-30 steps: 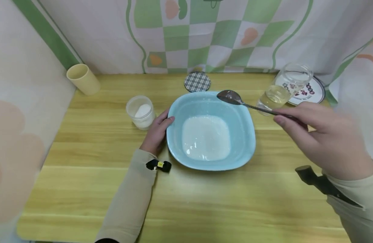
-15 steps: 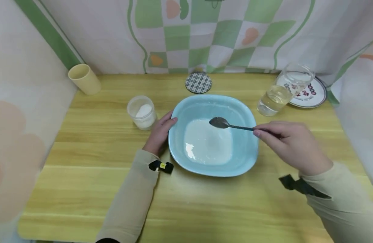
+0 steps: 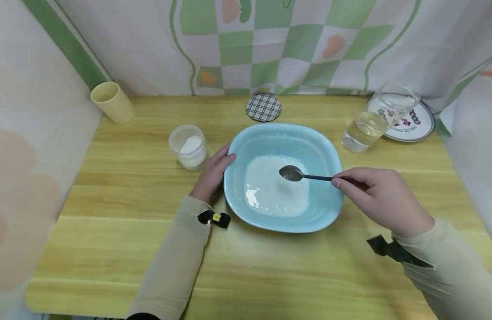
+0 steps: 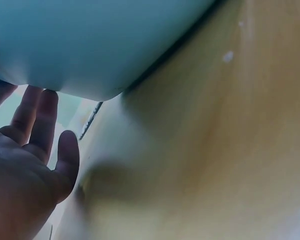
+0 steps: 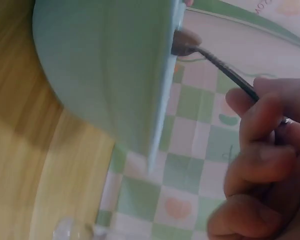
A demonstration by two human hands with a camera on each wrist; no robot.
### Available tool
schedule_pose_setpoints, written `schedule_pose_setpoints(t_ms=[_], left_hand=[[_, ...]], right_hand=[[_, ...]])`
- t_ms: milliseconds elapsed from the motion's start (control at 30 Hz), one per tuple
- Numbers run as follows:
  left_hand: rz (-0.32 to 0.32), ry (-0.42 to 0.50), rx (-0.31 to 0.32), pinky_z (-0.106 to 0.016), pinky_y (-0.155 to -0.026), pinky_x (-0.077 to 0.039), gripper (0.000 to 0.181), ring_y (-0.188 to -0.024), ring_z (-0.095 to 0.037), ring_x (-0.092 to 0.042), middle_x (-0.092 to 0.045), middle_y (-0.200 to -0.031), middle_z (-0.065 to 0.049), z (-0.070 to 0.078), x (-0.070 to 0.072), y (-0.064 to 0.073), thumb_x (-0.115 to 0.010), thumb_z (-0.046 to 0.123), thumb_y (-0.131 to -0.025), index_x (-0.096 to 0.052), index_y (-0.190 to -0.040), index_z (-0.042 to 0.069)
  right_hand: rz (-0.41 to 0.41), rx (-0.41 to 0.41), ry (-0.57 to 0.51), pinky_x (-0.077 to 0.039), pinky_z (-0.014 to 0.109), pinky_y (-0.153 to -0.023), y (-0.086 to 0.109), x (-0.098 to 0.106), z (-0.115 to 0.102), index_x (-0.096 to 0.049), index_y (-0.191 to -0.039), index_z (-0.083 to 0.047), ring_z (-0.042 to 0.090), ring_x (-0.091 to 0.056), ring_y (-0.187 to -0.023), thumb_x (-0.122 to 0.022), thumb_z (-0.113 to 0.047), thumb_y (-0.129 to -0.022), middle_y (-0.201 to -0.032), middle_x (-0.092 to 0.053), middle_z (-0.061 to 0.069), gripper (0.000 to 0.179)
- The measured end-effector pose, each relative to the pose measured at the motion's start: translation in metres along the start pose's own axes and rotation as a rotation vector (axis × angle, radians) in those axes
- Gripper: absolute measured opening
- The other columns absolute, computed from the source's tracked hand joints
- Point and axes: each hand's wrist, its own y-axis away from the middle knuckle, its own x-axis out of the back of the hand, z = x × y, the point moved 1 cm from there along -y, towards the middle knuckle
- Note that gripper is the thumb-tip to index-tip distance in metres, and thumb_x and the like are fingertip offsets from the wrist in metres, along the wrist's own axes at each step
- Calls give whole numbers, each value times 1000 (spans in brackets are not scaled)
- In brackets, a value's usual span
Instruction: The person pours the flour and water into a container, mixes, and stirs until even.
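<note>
A light blue basin (image 3: 284, 224) with rounded corners stands mid-table, with whitish liquid (image 3: 270, 189) across its bottom. My left hand (image 3: 211, 178) grips its left side, thumb over the rim and fingers along the outer wall. In the left wrist view, fingertips (image 4: 49, 97) touch the basin's underside curve. My right hand (image 3: 382, 198) pinches the handle of a dark metal spoon (image 3: 291, 173) between thumb and fingers. The spoon's bowl hangs over the liquid, level with the rim in the right wrist view. The other fingers (image 5: 260, 165) of that hand are curled in.
Left of the basin stands a clear tub (image 3: 188, 149) of white powder. A yellow cup (image 3: 113, 103) is at the back left, a checked coaster (image 3: 264, 107) behind the basin. At the back right, a glass jar (image 3: 364, 129) of pale liquid stands before a patterned plate (image 3: 420, 126).
My right hand has come left and toward me, bringing the spoon from above the basin's back right rim to over the liquid, then slightly lower. The left hand keeps its grip on the basin.
</note>
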Motion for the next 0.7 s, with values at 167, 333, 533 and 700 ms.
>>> schedule_pose_setpoints(t_ms=[167, 333, 533, 700], left_hand=[[25, 36, 8, -34, -117, -34, 51, -145, -16, -36, -46, -154, 4, 2, -3, 1, -59, 29, -99, -51, -149, 22], [25, 26, 3, -34, -118, -32, 51, -145, -15, -35, -45, -154, 5, 3, -4, 0, -58, 30, -99, -50, -149, 22], [27, 49, 4, -33, -117, -33, 51, -145, -14, -35, -45, -154, 5, 4, -7, 1, -56, 30, -100, -49, -150, 23], [48, 72, -21, -32, -115, -37, 49, -142, -13, -40, -47, -153, 5, 4, -11, 2, -55, 28, -101, -51, -149, 21]], right_hand=[[14, 32, 25, -37, 15, -49, -1, 2, -8, -79, -94, -14, 4, -45, -55, -75, -10, -90, -74, -66, -8, 7], [22, 36, 3, -38, 15, -50, -3, 4, -8, -79, -93, -11, 4, -47, -56, -75, -7, -89, -73, -67, -6, 7], [-7, -147, -199, -38, 23, -47, -11, 31, -2, -76, -99, -7, 10, -49, -58, -67, -11, -97, -70, -63, -2, 10], [166, -129, -508, -37, 22, -50, -15, 66, 1, -73, -98, 3, 13, -47, -62, -59, 1, -98, -69, -60, 1, 14]])
